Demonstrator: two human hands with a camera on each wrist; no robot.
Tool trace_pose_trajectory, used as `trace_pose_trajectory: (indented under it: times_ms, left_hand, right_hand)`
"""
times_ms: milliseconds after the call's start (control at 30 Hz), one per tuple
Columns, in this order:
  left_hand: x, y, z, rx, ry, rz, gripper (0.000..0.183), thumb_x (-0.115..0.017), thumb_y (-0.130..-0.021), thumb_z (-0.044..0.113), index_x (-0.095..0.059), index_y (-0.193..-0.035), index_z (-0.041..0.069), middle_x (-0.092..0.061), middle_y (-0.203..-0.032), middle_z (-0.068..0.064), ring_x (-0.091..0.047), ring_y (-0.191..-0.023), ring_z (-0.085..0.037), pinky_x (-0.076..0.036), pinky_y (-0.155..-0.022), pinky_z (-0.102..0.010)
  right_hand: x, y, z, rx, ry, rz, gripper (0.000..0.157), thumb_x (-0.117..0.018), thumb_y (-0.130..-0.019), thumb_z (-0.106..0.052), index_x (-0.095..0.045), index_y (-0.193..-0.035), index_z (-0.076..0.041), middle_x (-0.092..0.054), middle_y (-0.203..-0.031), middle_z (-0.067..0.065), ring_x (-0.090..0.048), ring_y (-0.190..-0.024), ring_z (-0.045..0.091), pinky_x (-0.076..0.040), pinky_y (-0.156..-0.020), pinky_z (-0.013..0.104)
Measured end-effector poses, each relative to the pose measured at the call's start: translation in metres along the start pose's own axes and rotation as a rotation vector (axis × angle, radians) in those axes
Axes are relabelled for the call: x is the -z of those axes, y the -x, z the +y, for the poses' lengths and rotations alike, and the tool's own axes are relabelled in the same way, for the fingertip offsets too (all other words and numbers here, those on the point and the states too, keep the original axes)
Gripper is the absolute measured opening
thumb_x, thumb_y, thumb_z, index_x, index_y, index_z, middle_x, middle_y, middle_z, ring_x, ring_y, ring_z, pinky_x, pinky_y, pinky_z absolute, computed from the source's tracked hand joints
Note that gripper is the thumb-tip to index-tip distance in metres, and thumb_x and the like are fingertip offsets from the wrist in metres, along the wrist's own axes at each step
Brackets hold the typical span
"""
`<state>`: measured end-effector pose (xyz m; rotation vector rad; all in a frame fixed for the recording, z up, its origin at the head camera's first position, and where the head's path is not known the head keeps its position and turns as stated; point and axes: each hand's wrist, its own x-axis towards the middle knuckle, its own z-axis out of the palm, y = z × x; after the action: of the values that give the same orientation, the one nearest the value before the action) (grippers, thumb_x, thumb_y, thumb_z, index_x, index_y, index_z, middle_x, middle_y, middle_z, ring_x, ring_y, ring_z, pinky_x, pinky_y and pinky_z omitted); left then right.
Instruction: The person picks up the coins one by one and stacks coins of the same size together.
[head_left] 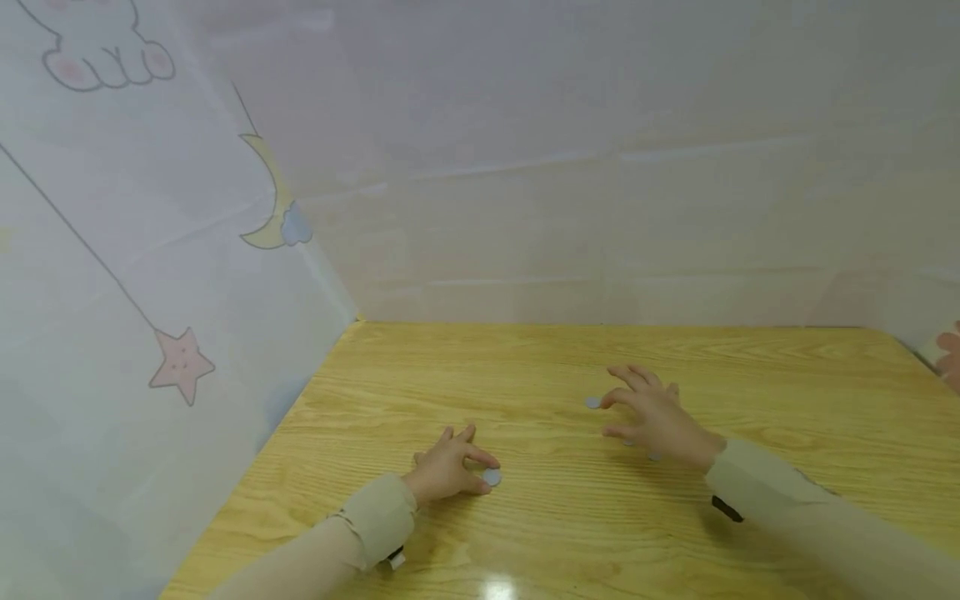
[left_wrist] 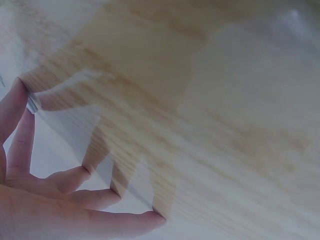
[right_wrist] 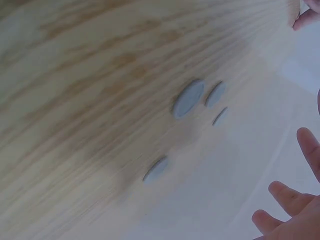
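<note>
My left hand (head_left: 444, 471) is low over the tabletop, pinching a small round grey disc (head_left: 491, 477) between thumb and forefinger. In the left wrist view that disc (left_wrist: 32, 104) shows edge-on at the fingertips, and the other fingers are spread with tips on the wood. Farther right, my right hand (head_left: 660, 421) hovers with fingers apart and nothing in them. Around it lie a grey disc (head_left: 592, 402) by the forefinger and other discs partly under the hand. The right wrist view shows several flat discs, including a large-looking one (right_wrist: 188, 98) and a separate one (right_wrist: 156, 169).
Both hands work over a glossy wood-grain table (head_left: 555, 533). A pale wall covering (head_left: 600, 208) rises behind its far edge, and a printed one with a star (head_left: 182, 365) and moon stands at the left. Dark straps show under both sleeves.
</note>
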<state>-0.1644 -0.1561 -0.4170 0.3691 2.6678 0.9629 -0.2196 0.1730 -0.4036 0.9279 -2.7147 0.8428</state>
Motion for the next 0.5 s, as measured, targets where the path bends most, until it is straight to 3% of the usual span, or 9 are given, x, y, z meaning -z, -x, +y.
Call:
trace_pose_trajectory:
  times_ms: [500]
  left_hand:
    - [0.0, 0.001, 0.0, -0.013, -0.001, -0.01, 0.031, -0.079, -0.079, 0.019, -0.073, -0.109, 0.015, -0.022, -0.154, -0.027, -0.005, -0.137, -0.061, 0.003, -0.084, -0.088]
  right_hand:
    - [0.0, 0.001, 0.012, -0.019, -0.004, -0.004, 0.027, -0.079, -0.08, -0.018, -0.068, -0.101, -0.005, -0.036, -0.142, 0.032, -0.021, -0.131, 0.057, -0.007, -0.08, 0.089]
